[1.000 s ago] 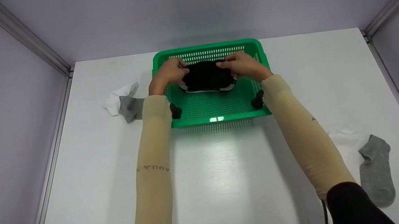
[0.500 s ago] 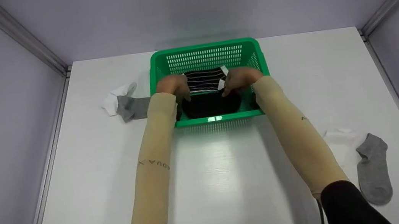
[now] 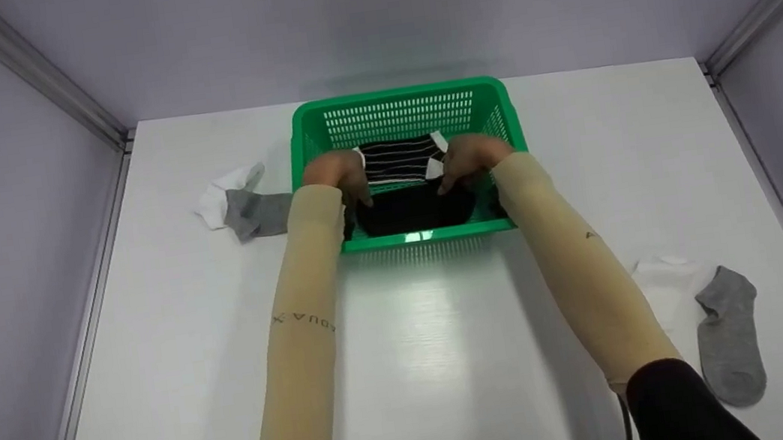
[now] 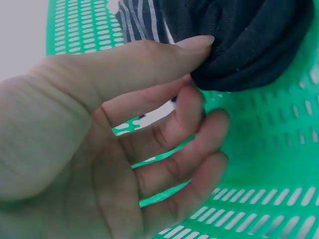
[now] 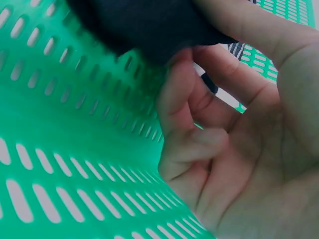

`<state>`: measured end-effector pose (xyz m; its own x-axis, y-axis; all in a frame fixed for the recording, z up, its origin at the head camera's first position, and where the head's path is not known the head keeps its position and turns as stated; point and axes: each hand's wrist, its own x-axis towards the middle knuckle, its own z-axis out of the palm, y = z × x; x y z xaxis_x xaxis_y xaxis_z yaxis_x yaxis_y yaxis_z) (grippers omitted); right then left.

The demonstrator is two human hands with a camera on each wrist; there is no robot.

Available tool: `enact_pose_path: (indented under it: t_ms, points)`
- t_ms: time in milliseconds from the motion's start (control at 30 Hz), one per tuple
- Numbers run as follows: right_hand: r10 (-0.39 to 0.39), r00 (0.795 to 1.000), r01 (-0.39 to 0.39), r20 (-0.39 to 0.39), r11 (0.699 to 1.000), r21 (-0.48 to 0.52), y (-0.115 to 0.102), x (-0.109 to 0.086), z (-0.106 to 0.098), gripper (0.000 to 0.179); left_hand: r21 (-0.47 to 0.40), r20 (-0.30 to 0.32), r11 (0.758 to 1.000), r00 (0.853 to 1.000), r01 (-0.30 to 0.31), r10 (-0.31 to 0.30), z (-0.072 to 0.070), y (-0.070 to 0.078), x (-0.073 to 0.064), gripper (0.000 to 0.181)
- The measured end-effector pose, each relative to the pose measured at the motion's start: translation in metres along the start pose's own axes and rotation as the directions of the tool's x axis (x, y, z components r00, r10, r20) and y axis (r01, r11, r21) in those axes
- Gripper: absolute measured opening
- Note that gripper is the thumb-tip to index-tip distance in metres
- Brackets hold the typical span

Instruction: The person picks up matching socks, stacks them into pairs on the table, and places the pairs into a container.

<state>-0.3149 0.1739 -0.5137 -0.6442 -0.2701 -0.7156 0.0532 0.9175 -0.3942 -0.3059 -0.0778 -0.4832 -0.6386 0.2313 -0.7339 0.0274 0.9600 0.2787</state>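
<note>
A folded dark cloth item [image 3: 417, 210], smooth and rounded at its lower edge, is at the near side of the green basket [image 3: 396, 96]. Its left upper corner is pinched by my left hand [image 3: 348, 169]; its right upper corner is pinched by my right hand [image 3: 468, 156]. In the left wrist view my left hand [image 4: 119, 114] has its thumb on the dark cloth [image 4: 249, 45], other fingers loosely curved. The right wrist view has my right hand [image 5: 239, 114] gripping the dark cloth [image 5: 144, 30]. Behind it lies a striped black-and-white cloth item [image 3: 399, 161]. What kind of garments these are is unclear.
Left of the basket lie a white sock [image 3: 218, 197] and a grey sock [image 3: 258, 213], partly behind the sleeve. At right lie another grey sock [image 3: 731, 342] and a white cloth item [image 3: 661, 287]. A wall [image 3: 402, 14] stands behind the table [image 3: 426, 367].
Both hands brought the dark cloth toward the basket's near side and lowered it, uncovering the striped item behind. Over the last half second, the hands barely moved.
</note>
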Motion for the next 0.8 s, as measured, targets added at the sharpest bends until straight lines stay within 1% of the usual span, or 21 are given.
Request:
enact_pose_path:
  t_ms: [167,367,500,600,733,800]
  points:
    - [0.036,0.999,-0.037,-0.034,0.999,-0.024,-0.001,-0.002,0.003,0.04,-0.066,-0.041,0.998,0.999,0.006,-0.009,0.005,0.0,0.0,0.016]
    - [0.062,0.997,-0.062,-0.043,0.998,-0.008,0.001,-0.001,0.005,0.034,-0.085,-0.083,0.996,0.997,-0.017,0.01,0.007,0.0,0.003,0.019]
    - [0.084,0.996,-0.083,-0.04,0.996,0.011,0.002,0.001,0.005,0.036,-0.093,-0.096,0.995,0.995,-0.033,0.024,0.008,-0.001,0.005,0.021]
    - [0.096,0.994,-0.095,-0.044,0.995,0.017,0.003,0.002,0.004,0.038,-0.093,-0.107,0.995,0.994,-0.023,0.013,0.007,-0.002,0.007,0.025]
    - [0.099,0.993,-0.097,-0.057,0.995,0.028,0.004,0.002,0.004,0.037,-0.126,-0.134,0.992,0.991,0.001,-0.018,0.004,-0.002,0.011,0.031]
    - [0.096,0.993,-0.094,-0.063,0.995,0.028,0.005,0.001,0.004,0.036,-0.132,-0.141,0.991,0.99,0.005,-0.024,0.003,-0.002,0.013,0.033]
